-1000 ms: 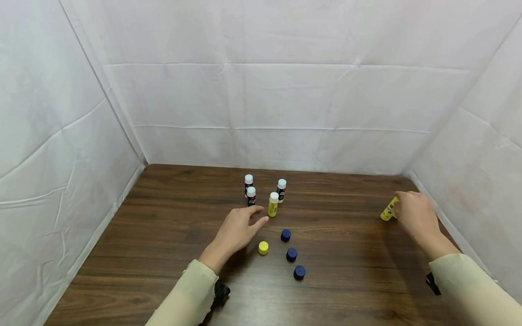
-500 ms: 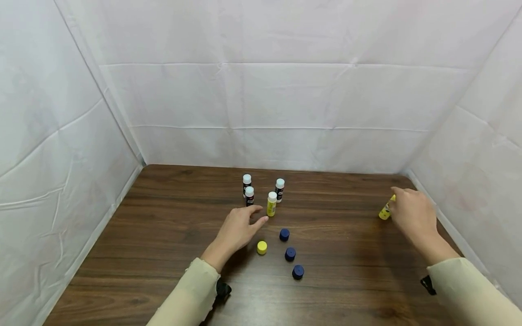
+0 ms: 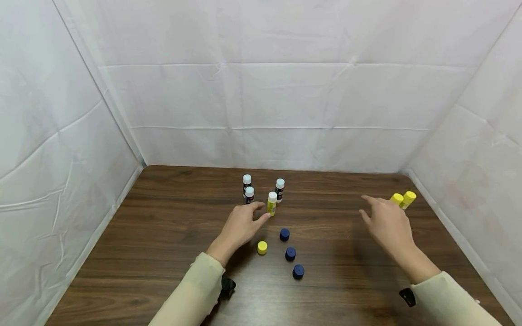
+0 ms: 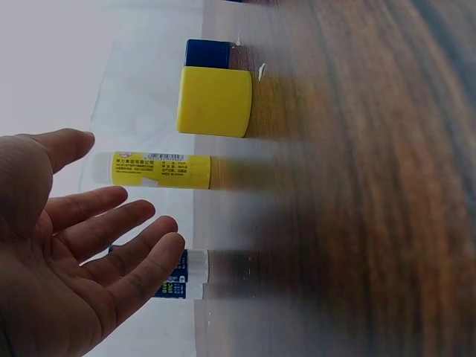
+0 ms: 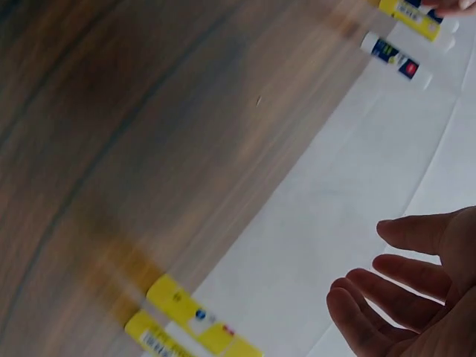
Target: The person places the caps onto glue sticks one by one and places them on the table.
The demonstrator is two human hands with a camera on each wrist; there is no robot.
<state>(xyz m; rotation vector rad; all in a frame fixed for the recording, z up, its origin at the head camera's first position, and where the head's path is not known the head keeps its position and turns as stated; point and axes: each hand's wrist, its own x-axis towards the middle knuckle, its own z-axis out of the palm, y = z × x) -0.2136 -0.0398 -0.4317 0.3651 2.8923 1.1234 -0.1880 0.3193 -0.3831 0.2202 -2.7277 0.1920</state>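
Left hand half-spread, empty, beside uncapped yellow stick | right hand likewise | 2 capped sticks near far-right corner of worktop, we judge grouped as capped

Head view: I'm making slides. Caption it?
Left hand by a yellow stick, right hand by two more sticks, four caps between.

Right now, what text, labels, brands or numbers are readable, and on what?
"MADE IN CHINA": yellow tube.
"GLUE STIC", perhaps cut off: dark tube.
Chinese print, barcode digits on yellow tube: too small.
Labels on other tubes: too small or blurred.
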